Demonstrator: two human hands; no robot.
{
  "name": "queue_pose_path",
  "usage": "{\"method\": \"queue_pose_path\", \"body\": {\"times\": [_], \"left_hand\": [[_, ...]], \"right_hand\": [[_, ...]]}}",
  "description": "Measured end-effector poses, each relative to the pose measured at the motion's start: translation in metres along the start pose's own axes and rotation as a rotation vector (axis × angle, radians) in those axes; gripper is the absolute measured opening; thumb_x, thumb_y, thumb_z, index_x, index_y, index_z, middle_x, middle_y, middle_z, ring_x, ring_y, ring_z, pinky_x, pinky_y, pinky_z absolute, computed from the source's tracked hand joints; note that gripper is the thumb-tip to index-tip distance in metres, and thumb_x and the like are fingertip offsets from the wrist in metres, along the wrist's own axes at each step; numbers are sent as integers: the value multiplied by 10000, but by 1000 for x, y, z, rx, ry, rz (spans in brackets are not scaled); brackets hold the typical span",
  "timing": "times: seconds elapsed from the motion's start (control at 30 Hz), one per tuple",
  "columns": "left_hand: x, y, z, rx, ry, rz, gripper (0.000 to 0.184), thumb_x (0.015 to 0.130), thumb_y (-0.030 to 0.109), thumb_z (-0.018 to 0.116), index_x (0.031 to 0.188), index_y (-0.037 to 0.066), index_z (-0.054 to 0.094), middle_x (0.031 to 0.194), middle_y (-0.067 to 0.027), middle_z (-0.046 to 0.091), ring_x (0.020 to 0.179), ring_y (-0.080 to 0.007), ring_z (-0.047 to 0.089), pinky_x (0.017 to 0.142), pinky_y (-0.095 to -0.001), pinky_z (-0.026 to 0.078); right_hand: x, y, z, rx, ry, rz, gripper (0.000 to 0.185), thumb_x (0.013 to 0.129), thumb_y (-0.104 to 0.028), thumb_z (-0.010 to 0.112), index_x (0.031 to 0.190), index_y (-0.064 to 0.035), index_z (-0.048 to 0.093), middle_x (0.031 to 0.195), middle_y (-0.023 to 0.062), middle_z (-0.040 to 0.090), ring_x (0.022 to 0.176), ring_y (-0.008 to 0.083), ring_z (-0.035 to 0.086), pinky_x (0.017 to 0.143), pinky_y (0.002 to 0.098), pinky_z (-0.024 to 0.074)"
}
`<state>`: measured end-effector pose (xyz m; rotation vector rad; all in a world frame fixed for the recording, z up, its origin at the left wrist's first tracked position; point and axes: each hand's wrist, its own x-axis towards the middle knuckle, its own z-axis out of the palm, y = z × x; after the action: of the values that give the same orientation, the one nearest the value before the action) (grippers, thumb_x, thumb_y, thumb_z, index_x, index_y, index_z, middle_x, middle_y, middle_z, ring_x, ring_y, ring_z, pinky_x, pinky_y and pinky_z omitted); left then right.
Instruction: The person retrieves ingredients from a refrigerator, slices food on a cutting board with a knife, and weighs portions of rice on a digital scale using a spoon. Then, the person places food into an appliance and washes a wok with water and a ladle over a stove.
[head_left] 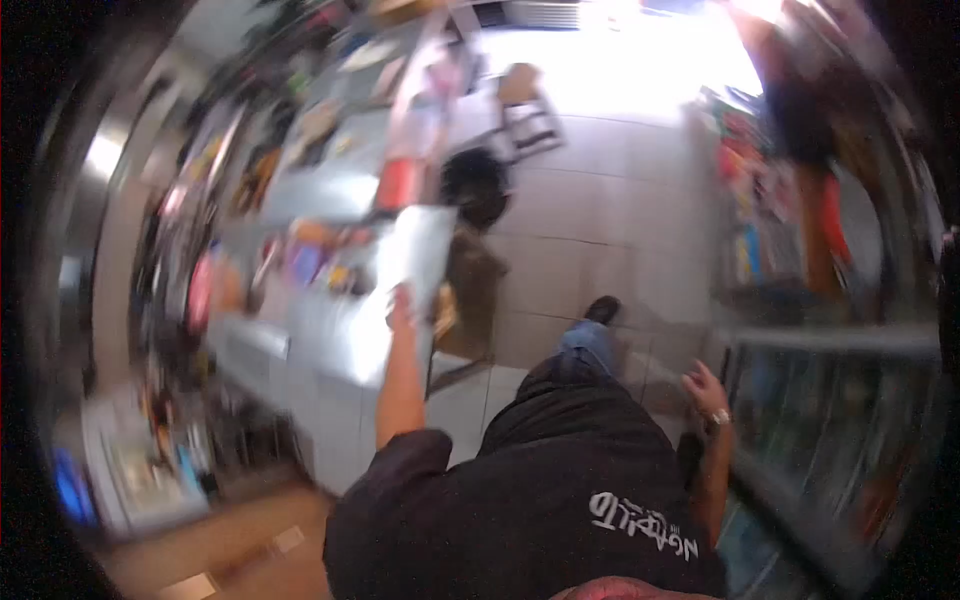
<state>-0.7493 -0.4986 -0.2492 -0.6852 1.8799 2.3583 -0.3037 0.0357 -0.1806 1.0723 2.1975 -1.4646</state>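
My left hand (pixel 401 304) is stretched forward over the shiny metal counter (pixel 354 325), near its right edge. Blur hides its fingers, and I cannot tell whether it touches the surface. Low on my right side hangs my right hand (pixel 706 388), open and holding nothing, its fingers loosely apart. A watch (pixel 719 416) is on that wrist. Close to the right hand stands a glass-sided case (pixel 830 345) with a pale top edge.
Blurred goods, one of them purple (pixel 306 262), lie on the counter. Ahead on the tiled floor (pixel 585 210) are a dark round object (pixel 474 185) and a small stool (pixel 527 125). Colourful packets (pixel 742 165) fill a rack at the right. A person (pixel 800 110) stands beyond it.
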Motion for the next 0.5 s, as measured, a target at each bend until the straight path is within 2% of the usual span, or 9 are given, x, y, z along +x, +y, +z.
{"method": "queue_pose_path", "body": {"times": [0.07,0.1,0.13,0.2,0.27,0.3,0.37,0.4,0.5], "left_hand": [[17,10,5,186,-23,80,314,824,173,597,1068,-21,556,975,-137,594,835,-203,584,662,-321,485],[21,11,18,290,-24,129,350,831,201,599,1090,-27,541,1002,-152,587,858,-212,582,674,-332,488],[20,9,37,412,-4,201,386,838,228,601,1112,-34,527,1029,-166,579,882,-220,579,686,-343,490],[12,-2,74,692,97,383,461,852,283,605,1157,-47,499,1083,-195,564,929,-238,575,710,-365,495],[-8,-31,121,895,-9,430,538,866,338,610,1201,-60,471,1136,-224,549,976,-255,571,735,-386,501],[-31,-43,156,926,-206,378,577,873,365,612,1223,-67,457,1163,-239,541,999,-263,569,747,-397,503],[-82,-78,254,864,-839,115,532,887,343,598,1245,-21,449,1202,-219,528,1023,-302,550,838,-404,469],[-110,-106,318,635,-984,-37,542,886,312,604,1296,16,409,1231,-188,515,1044,-279,539,853,-379,466],[-315,-95,469,507,-1643,115,506,913,190,573,1336,12,360,1328,-118,438,1116,-220,491,906,-329,424]], "right_hand": [[-12,26,45,105,0,12,701,845,-382,634,1380,-24,356,1277,205,516,1101,279,561,887,371,458],[-33,20,58,-125,112,60,723,835,-422,628,1380,-32,358,1294,195,507,1135,288,541,914,381,445],[-65,-13,53,61,59,184,727,835,-453,609,1378,-39,360,1311,188,492,1170,309,512,963,390,411],[-87,12,82,60,42,354,731,840,-522,556,1366,-45,379,1305,192,494,1191,325,487,994,396,382],[-106,44,119,100,91,432,737,844,-552,521,1365,-50,380,1301,186,499,1193,332,482,996,401,380],[-112,49,136,55,40,420,745,848,-582,485,1365,-55,381,1297,181,504,1195,339,477,998,407,377],[-124,55,162,103,79,454,741,853,-590,467,1357,-51,393,1297,172,507,1197,334,475,999,409,375],[-126,46,162,112,75,455,738,858,-597,448,1348,-48,405,1297,164,510,1199,328,473,1000,411,373],[-127,40,192,303,79,466,706,861,-587,455,1321,-52,446,1289,157,518,1188,323,484,995,409,378]]}}
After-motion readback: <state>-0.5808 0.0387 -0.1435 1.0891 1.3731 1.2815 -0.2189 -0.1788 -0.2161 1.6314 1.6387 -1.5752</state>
